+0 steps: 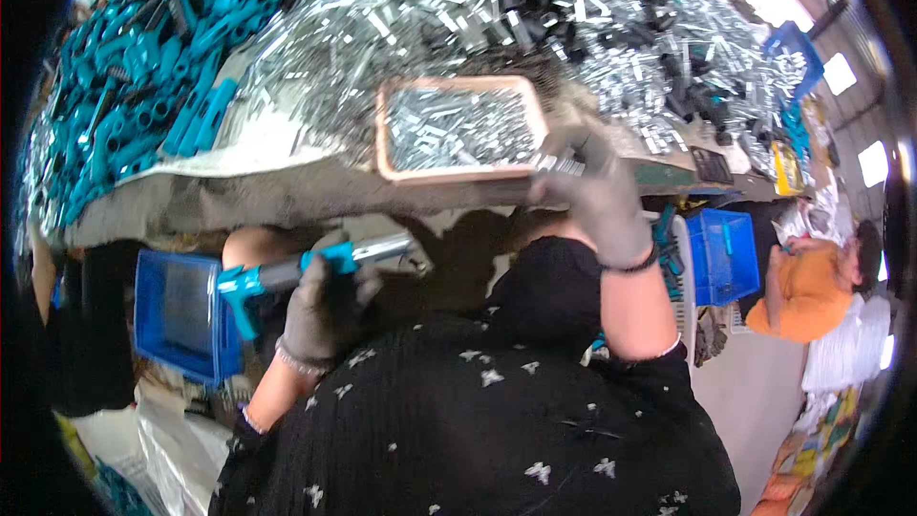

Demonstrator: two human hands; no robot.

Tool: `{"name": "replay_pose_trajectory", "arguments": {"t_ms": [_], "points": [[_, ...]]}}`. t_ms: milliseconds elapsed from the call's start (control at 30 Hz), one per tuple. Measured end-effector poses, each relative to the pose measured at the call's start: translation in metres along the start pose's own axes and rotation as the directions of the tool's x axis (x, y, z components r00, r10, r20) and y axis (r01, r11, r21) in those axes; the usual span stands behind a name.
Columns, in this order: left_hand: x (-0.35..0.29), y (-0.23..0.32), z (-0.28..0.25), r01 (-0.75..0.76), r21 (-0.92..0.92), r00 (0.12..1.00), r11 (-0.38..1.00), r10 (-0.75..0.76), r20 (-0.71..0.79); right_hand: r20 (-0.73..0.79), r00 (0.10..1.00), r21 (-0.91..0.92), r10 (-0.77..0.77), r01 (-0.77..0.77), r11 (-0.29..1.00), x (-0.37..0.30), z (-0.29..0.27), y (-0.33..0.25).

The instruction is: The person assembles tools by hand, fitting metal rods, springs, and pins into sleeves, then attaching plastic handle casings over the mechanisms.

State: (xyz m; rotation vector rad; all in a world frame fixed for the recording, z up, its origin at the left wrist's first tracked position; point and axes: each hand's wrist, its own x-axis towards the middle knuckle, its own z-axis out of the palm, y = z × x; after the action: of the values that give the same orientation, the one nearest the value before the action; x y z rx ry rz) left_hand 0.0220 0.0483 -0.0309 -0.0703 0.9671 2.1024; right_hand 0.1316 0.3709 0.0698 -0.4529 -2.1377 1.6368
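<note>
While the grey-gloved left hand [327,313] curls round a teal-and-grey, silver-barrelled pistol-shaped tool [284,275], the blurred grey-gloved right hand [600,199] has shiny silver metal pieces [562,165] at its fingertips, whether pinched I cannot tell; just left sits a pink rectangular tray [458,175].

Grey gloves [607,205], a teal, grey and silver tool body [279,276] and a black top [430,440] patterned with white motifs [492,378] appear alongside silver pieces [458,129], a pinkish tray [449,174] and blue bins [723,277].
</note>
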Motion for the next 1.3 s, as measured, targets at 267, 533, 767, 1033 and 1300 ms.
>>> {"name": "replay_pose_trajectory", "arguments": {"t_ms": [267, 533, 767, 1033, 1300], "points": [[-0.019, -0.001, 0.021, -0.066, 0.031, 0.992, 0.997, 0.062, 0.113, 0.192, 0.933, 0.017, -0.305, 0.307, 0.951, -0.060, 0.097, 0.042], [-0.034, -0.010, -0.001, -0.352, 0.307, 0.929, 0.884, 0.291, 0.228, 0.387, 0.903, 0.138, 0.184, -0.254, 0.957, -0.079, 0.109, 0.043], [-0.044, -0.008, 0.001, -0.268, 0.208, 0.952, 0.941, 0.226, 0.205, 0.454, 0.886, -0.169, -0.094, 0.189, 0.967, -0.078, 0.097, 0.059], [-0.043, -0.007, 0.006, -0.215, 0.107, 0.969, 0.971, 0.198, 0.148, 0.264, 0.902, -0.014, -0.342, 0.358, 0.934, -0.074, 0.100, 0.045], [-0.037, -0.012, 0.001, -0.182, 0.116, 0.975, 0.976, 0.165, 0.148, 0.277, 0.808, -0.046, -0.520, 0.552, 0.833, -0.078, 0.102, 0.051]]}}
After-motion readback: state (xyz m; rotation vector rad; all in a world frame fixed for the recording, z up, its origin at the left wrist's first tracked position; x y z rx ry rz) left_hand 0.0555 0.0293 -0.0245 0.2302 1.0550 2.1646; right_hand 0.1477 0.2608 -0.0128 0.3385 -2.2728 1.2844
